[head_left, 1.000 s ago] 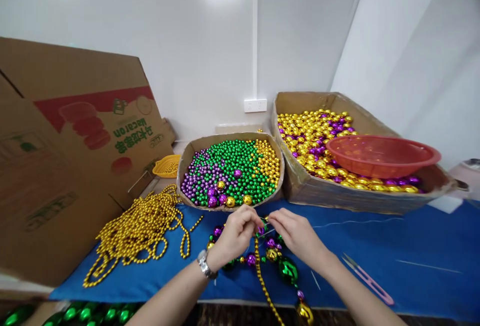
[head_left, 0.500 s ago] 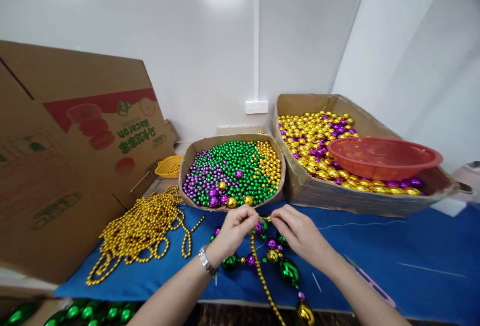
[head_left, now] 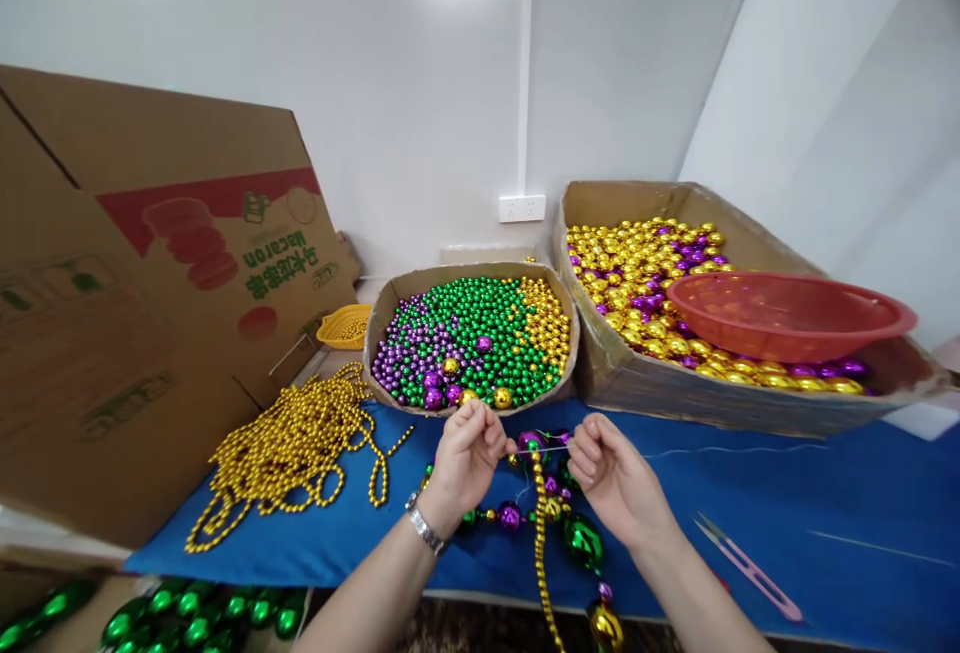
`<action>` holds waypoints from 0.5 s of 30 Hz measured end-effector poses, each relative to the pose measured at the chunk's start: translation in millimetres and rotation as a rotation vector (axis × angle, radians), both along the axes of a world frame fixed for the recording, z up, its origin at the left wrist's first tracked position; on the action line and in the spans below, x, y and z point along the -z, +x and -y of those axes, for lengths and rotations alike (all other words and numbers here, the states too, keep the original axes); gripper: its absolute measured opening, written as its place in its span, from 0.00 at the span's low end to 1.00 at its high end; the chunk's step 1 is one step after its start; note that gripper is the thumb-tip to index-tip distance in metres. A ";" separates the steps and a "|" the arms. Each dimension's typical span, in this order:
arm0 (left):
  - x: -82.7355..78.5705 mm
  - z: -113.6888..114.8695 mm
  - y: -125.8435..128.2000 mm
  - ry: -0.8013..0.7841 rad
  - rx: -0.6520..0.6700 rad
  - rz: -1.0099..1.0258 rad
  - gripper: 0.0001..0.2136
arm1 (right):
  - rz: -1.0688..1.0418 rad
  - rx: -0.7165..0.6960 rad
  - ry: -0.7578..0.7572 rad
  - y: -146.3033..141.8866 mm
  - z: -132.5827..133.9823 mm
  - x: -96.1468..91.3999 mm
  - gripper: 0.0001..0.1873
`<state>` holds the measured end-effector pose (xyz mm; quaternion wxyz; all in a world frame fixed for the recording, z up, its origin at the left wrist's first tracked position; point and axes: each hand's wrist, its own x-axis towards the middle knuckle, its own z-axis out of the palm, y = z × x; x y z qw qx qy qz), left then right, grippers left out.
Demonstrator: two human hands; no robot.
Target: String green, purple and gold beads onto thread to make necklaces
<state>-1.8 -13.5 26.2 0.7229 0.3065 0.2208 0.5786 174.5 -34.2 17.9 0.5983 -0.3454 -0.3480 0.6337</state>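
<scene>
A thin pale string is stretched between my two hands, just above the blue cloth. My left hand, with a metal watch on the wrist, pinches one end, and a small gold bead peeks out at its fingertips. The other end is gripped in the curled fingers of my right hand. From the string a gold bead chain hangs down past the table's front edge. Behind and below lies a necklace of large purple, green and gold beads, partly covered by my hands.
Pink tweezers lie right of my right arm on the blue cloth. Gold bead chains are heaped at left beside a cardboard carton. Behind stand a box of small beads and a larger box bearing a red basket.
My hands have moved apart, pulling the string taut between them. The gold chain now hangs more nearly straight down. The view has shifted slightly.
</scene>
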 end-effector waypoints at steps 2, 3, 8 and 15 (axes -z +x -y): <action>4.0 -0.5 -2.2 0.016 -0.018 -0.082 0.12 | 0.026 0.005 -0.002 -0.1 1.9 5.5 0.17; 6.9 -0.6 -3.3 0.009 -0.025 -0.114 0.13 | 0.042 0.010 -0.003 -0.5 3.8 9.2 0.17; 18.0 0.9 -4.6 -0.048 -0.004 -0.203 0.13 | 0.134 0.001 -0.018 5.1 14.1 22.5 0.18; -6.7 -0.1 3.2 0.067 0.145 -0.449 0.13 | 0.946 0.060 0.375 40.4 9.7 -11.7 0.12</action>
